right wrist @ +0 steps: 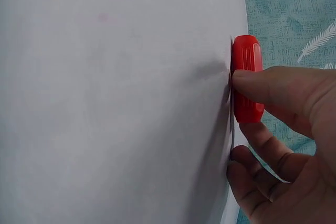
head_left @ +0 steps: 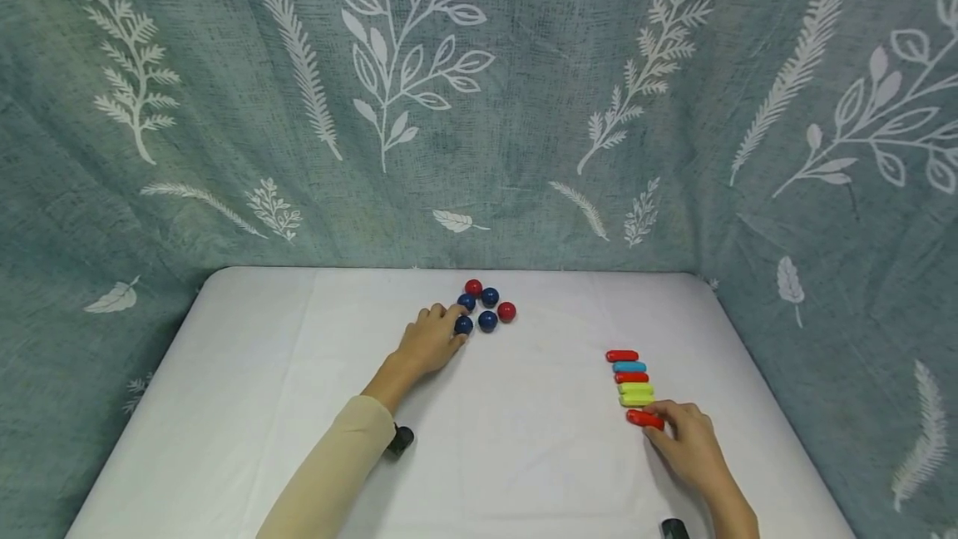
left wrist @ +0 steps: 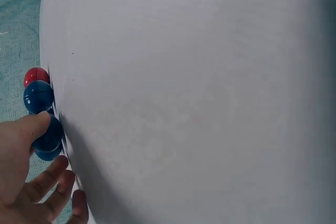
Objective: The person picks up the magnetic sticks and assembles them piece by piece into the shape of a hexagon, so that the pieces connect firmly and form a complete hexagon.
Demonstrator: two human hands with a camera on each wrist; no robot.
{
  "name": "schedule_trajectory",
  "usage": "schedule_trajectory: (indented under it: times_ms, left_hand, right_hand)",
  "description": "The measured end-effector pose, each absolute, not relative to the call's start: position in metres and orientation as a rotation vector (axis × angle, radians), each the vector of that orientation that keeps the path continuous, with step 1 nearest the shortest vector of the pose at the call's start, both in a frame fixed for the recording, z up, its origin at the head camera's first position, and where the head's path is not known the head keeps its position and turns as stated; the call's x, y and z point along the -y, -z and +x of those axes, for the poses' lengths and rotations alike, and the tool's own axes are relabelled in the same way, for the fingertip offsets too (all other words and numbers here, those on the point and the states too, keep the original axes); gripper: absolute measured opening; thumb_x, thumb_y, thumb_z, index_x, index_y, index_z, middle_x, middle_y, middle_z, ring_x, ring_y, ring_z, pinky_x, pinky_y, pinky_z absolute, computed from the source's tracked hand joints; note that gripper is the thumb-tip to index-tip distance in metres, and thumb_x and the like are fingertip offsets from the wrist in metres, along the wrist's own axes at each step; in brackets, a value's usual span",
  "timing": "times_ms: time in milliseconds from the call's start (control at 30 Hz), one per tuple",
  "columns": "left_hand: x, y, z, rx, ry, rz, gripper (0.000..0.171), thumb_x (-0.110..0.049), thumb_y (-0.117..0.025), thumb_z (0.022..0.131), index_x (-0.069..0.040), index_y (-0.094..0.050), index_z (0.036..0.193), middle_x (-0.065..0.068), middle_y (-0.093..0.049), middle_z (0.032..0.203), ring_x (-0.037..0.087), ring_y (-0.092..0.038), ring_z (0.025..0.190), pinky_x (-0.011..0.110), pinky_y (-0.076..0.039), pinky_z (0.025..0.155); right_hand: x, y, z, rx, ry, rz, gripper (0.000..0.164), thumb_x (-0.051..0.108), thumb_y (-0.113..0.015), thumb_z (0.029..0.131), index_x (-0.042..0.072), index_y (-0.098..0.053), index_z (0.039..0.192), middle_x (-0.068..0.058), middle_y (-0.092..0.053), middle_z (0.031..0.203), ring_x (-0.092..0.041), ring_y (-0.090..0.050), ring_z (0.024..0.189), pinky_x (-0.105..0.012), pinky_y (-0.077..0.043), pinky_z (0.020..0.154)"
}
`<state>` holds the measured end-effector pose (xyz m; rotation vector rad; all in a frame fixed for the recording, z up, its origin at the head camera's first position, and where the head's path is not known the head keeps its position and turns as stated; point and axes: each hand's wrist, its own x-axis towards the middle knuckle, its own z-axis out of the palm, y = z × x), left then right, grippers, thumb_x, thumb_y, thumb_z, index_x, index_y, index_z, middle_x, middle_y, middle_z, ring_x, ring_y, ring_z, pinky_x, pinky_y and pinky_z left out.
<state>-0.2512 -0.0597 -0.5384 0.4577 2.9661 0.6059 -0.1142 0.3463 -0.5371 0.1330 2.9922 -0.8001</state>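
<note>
My left hand [head_left: 430, 341] pinches a glossy blue ball [head_left: 464, 325] at the far side of the table, its thumb on the ball in the left wrist view. Right by it sit more blue balls [head_left: 488, 322] and two red balls [head_left: 506, 312] in a loose cluster. Toward the right, my right hand [head_left: 690, 443] pinches a short red ridged bar [right wrist: 247, 51] with rounded ends between thumb and fingers. That bar lies slightly slanted, just in front of a column of similar bars: red [head_left: 623, 356], blue [head_left: 629, 368], red, and two yellow-green [head_left: 636, 400].
A white cloth [head_left: 524, 439] covers the table. Behind and around it hangs a green curtain [head_left: 524, 123] with white leaf prints. Black wrist devices show beside the left sleeve [head_left: 400, 439] and by the right wrist at the bottom edge.
</note>
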Motion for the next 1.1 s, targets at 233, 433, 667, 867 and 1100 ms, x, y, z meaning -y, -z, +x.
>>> schedule_trajectory:
  times_ms: [233, 433, 667, 867, 1100]
  left_hand:
    - [0.067, 0.541, -0.243, -2.98, -0.668, 0.495, 0.044, -0.032, -0.064, 0.099, -0.011, -0.055, 0.136, 0.013, -0.059, 0.126, 0.033, -0.058, 0.114, 0.048, -0.048, 0.093]
    - [0.081, 0.535, -0.226, -2.96, -0.77, 0.501, 0.04, -0.029, -0.067, 0.098, -0.01, -0.058, 0.133, 0.011, -0.062, 0.119, 0.029, -0.06, 0.108, 0.044, -0.049, 0.091]
    - [0.102, 0.529, -0.198, -2.958, -0.88, 0.484, 0.041, -0.029, -0.067, 0.098, -0.01, -0.058, 0.133, 0.01, -0.063, 0.123, 0.028, -0.06, 0.114, 0.044, -0.047, 0.096]
    - [0.121, 0.532, -0.167, -2.937, -0.985, 0.436, 0.043, -0.032, -0.068, 0.097, -0.012, -0.057, 0.134, 0.006, -0.063, 0.121, 0.023, -0.061, 0.109, 0.043, -0.048, 0.092]
    - [0.136, 0.534, -0.14, -2.899, -1.099, 0.352, 0.043, -0.031, -0.069, 0.096, -0.017, -0.057, 0.135, 0.001, -0.062, 0.127, 0.015, -0.063, 0.104, 0.041, -0.05, 0.088]
  right_hand:
    - [-0.336, 0.53, -0.111, -2.993, 0.805, 0.084, 0.032, 0.008, -0.078, 0.086, 0.002, -0.068, 0.116, -0.01, -0.058, 0.097, -0.028, -0.047, 0.09, -0.04, -0.041, 0.072]
    - [-0.316, 0.521, -0.111, -3.003, 0.875, -0.005, 0.032, 0.006, -0.078, 0.085, 0.005, -0.069, 0.115, -0.012, -0.061, 0.106, -0.029, -0.052, 0.097, -0.046, -0.047, 0.08]
    - [-0.29, 0.518, -0.117, -3.055, 0.97, -0.222, 0.028, 0.005, -0.08, 0.084, 0.013, -0.07, 0.109, -0.002, -0.062, 0.101, -0.024, -0.053, 0.094, -0.041, -0.046, 0.078]
    - [-0.263, 0.518, -0.125, -3.01, 1.023, -0.325, 0.03, 0.006, -0.082, 0.082, 0.017, -0.07, 0.107, 0.003, -0.059, 0.097, -0.021, -0.054, 0.094, -0.04, -0.048, 0.08]
    - [-0.231, 0.519, -0.137, -2.92, 1.054, -0.382, 0.031, 0.01, -0.082, 0.083, 0.022, -0.07, 0.109, 0.005, -0.058, 0.098, -0.02, -0.052, 0.096, -0.038, -0.047, 0.081]
